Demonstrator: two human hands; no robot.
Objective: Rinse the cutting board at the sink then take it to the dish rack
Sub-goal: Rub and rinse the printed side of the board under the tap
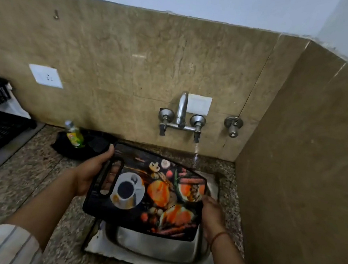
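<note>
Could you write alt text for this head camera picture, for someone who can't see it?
A person's two hands, left hand and right hand, hold a food-printed cutting board over a steel sink. Water runs from a wall tap onto its far corner; a dish soap bottle stands at left.

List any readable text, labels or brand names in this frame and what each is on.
No text reads clearly.
Green dish-soap bottle by the wall: colourful label, too blurred to read.
White wall switch plate: small dark marks, illegible.
Black cutting board with printed food picture, held over the steel sink: images only, no words visible.
</note>
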